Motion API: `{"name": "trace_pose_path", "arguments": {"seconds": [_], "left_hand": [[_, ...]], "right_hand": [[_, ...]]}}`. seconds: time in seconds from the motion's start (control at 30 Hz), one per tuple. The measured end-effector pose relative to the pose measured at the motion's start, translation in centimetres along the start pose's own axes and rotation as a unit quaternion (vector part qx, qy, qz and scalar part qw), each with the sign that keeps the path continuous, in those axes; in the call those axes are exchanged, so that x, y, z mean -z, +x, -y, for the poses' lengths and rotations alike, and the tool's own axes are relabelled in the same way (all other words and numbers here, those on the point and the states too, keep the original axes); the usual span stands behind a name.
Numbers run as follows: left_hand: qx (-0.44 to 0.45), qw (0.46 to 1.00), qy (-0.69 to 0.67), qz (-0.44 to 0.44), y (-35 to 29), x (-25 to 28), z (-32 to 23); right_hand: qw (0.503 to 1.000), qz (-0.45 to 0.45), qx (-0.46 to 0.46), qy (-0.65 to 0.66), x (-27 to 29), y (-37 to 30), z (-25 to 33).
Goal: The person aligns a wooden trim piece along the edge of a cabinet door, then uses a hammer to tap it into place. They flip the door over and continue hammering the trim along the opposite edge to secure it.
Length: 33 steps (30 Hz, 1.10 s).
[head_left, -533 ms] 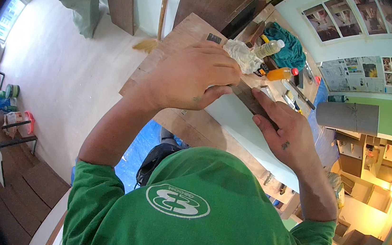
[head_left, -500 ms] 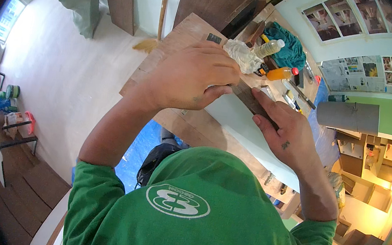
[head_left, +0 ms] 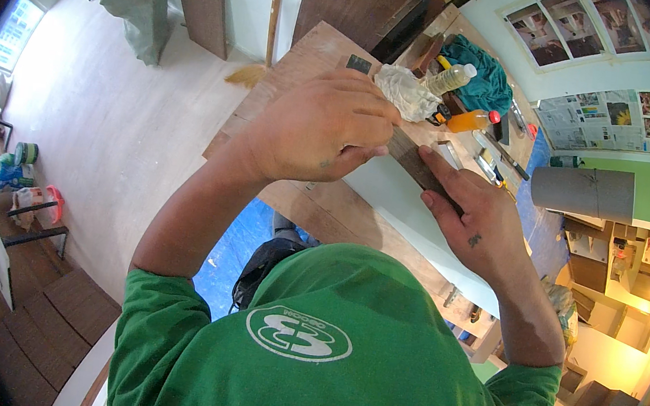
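A narrow, dark brown wood-grain strip (head_left: pixel 411 156) lies slanting between my hands, over a white board (head_left: pixel 410 220) on the workbench. At its upper left end is my left hand (head_left: pixel 325 128), with fingers curled and the thumb drawn in against them. The back of that hand hides most of its grip. My right hand (head_left: pixel 475 223) holds the lower right part of the strip, index finger along the top edge and thumb on the near side. The rest of the strip disappears under the right palm.
Beyond my hands, the wooden workbench (head_left: pixel 259 113) carries a white rag (head_left: pixel 406 93), a clear bottle (head_left: pixel 450 80), an orange-filled bottle (head_left: pixel 472 122), a teal cloth (head_left: pixel 485 73) and several hand tools. A broom (head_left: pixel 272 31) leans behind it. Blue sheeting (head_left: pixel 236 237) covers the floor nearby.
The whole view has shifted slightly to the right. Both hands keep nearly the same grip and place on the strip.
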<state>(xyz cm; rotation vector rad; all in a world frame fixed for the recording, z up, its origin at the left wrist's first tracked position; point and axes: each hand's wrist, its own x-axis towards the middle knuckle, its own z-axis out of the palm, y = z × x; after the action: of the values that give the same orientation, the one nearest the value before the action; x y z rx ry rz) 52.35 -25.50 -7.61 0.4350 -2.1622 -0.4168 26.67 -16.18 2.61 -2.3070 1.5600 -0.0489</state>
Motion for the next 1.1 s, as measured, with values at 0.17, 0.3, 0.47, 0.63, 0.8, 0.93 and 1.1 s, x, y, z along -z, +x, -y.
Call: {"name": "trace_pose_path", "arguments": {"seconds": [0.17, 0.3, 0.47, 0.63, 0.8, 0.93, 1.1], "left_hand": [[-0.001, 1.0, 0.001, 0.003, -0.1, 0.1, 0.0], [0.021, 1.0, 0.005, 0.005, -0.1, -0.1, 0.0], [0.011, 1.0, 0.017, 0.01, 0.2, 0.0, 0.0], [0.025, 0.999, 0.015, 0.016, 0.5, 0.2, -0.2], [0.031, 0.999, 0.004, 0.017, 0.7, 0.3, -0.2], [0.026, 0.999, 0.001, 0.018, 1.1, 0.1, 0.0], [0.033, 0.999, 0.004, 0.033, 0.9, 0.2, 0.0]], "right_hand": [[1.0, 0.005, -0.005, -0.009, 0.1, 0.0, 0.2], [1.0, -0.003, 0.009, -0.01, 0.0, 0.0, 0.0], [1.0, 0.007, 0.004, 0.016, 0.4, -0.2, -0.5], [0.998, 0.011, 0.006, 0.068, 2.5, -1.5, -1.4], [0.983, 0.117, -0.07, 0.12, 5.9, -4.4, -4.0], [0.99, 0.075, -0.009, 0.119, 5.2, -6.8, -6.3], [0.991, 0.086, -0.065, 0.076, 6.8, -6.6, -3.7]]}}
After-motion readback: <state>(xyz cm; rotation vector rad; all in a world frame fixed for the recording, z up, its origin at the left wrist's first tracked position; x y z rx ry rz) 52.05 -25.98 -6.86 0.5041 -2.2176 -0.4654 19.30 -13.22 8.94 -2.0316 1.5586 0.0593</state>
